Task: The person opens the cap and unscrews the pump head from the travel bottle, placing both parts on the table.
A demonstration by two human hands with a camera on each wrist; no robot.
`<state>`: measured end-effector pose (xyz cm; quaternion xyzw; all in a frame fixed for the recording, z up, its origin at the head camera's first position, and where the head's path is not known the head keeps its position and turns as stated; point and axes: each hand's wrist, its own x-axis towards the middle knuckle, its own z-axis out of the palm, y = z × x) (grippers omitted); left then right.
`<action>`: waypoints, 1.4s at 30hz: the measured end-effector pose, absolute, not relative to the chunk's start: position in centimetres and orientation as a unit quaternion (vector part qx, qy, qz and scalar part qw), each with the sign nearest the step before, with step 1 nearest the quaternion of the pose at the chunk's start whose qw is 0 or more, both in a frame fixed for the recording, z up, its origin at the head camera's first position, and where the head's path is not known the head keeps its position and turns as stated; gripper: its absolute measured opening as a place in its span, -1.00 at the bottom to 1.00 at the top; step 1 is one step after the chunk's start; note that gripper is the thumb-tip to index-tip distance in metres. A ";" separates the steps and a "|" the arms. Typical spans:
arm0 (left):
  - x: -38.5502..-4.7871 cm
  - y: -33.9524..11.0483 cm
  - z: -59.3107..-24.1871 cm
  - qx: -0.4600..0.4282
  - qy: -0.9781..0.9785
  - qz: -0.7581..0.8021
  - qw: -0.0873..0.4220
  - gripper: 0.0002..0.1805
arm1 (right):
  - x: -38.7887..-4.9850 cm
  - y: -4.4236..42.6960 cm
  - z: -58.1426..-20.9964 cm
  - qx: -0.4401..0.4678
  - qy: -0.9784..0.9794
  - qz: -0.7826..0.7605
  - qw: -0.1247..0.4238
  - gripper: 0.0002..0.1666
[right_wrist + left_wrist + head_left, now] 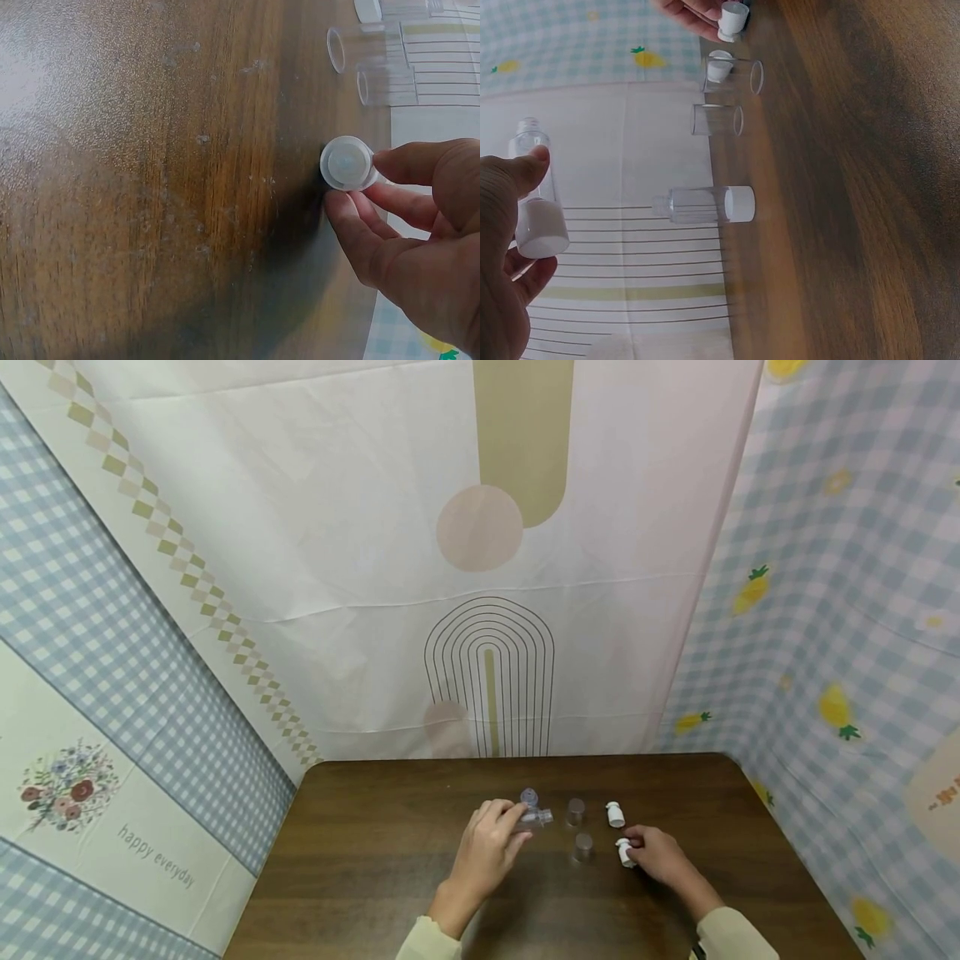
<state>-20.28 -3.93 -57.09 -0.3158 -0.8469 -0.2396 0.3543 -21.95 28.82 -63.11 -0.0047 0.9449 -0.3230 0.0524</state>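
Observation:
My left hand (486, 843) grips a clear bottle (547, 180) with a white lower part and an uncapped threaded neck. In the head view this bottle lies tilted, its neck toward the right. Just beyond it, a second clear bottle (697, 205) with a white base (740, 204) stands upright on the table. My right hand (660, 857) pinches a white pump head (626, 852) between thumb and fingers. Its round hollow underside (348, 163) faces the right wrist camera. Another white pump head (615, 814) stands a little farther back.
Two clear cylindrical caps (575, 810) (582, 846) stand on the brown wooden table (360, 852) between my hands. A patterned cloth (337, 527) hangs behind the table's back edge, and checked cloth (810, 635) hangs at the right.

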 end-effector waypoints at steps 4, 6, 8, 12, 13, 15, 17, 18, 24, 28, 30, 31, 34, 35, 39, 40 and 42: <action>-20.1 -4.1 -57.1 -0.312 -0.851 -0.247 0.343 -0.52 | -21.7 28.7 -63.0 -0.001 0.945 -0.322 0.058 -0.70; -20.1 -4.1 -57.1 -0.310 -0.852 -0.255 0.335 -0.52 | -21.6 28.7 -62.9 -0.002 0.945 -0.323 0.055 -0.70; -20.0 -4.1 -57.1 -0.309 -0.854 -0.264 0.326 -0.51 | -21.5 28.6 -62.9 -0.003 0.945 -0.324 0.050 -0.70; -20.0 -4.1 -57.3 -0.310 -0.847 -0.285 0.323 -0.51 | -21.1 28.6 -62.6 -0.006 0.946 -0.321 0.040 -0.70; -20.1 -4.2 -57.4 -0.310 -0.846 -0.291 0.322 -0.52 | -21.0 28.6 -62.5 -0.005 0.946 -0.321 0.039 -0.70; -20.1 -4.2 -57.6 -0.308 -0.843 -0.303 0.321 -0.54 | -20.9 28.6 -62.4 -0.003 0.946 -0.321 0.038 -0.70; -20.1 -4.3 -58.0 -0.304 -0.840 -0.316 0.319 -0.54 | -20.8 28.6 -62.4 0.000 0.947 -0.320 0.038 -0.71; -20.1 -4.3 -58.2 -0.301 -0.840 -0.323 0.317 -0.54 | -20.7 28.6 -62.4 0.001 0.946 -0.321 0.038 -0.71; -20.2 -4.4 -59.5 -0.284 -0.834 -0.351 0.317 -0.56 | -20.1 28.7 -62.5 -0.001 0.946 -0.321 0.035 -0.72; -20.3 -4.4 -60.4 -0.270 -0.837 -0.362 0.309 -0.56 | -19.8 28.8 -62.4 -0.002 0.947 -0.320 0.038 -0.72; -20.5 -4.3 -60.9 -0.263 -0.838 -0.369 0.304 -0.56 | -19.8 28.9 -62.3 -0.001 0.947 -0.319 0.039 -0.72; -20.6 -4.3 -61.2 -0.260 -0.840 -0.370 0.301 -0.56 | -19.9 29.0 -62.3 -0.003 0.947 -0.318 0.040 -0.72; -20.7 -4.2 -61.9 -0.251 -0.841 -0.376 0.297 -0.56 | -20.0 29.1 -62.0 -0.006 0.948 -0.316 0.037 -0.72; -20.8 -4.1 -62.0 -0.250 -0.840 -0.380 0.297 -0.55 | -20.0 29.1 -61.9 -0.007 0.948 -0.315 0.035 -0.71; -20.9 -3.9 -62.7 -0.244 -0.840 -0.387 0.292 -0.55 | -20.0 29.2 -61.6 -0.011 0.949 -0.313 0.023 -0.70; -21.0 -3.8 -62.8 -0.243 -0.841 -0.388 0.289 -0.55 | -19.9 29.2 -61.5 -0.010 0.949 -0.314 0.021 -0.69; -21.0 -3.6 -63.1 -0.240 -0.842 -0.393 0.280 -0.56 | -19.9 29.2 -61.3 -0.010 0.949 -0.314 0.018 -0.68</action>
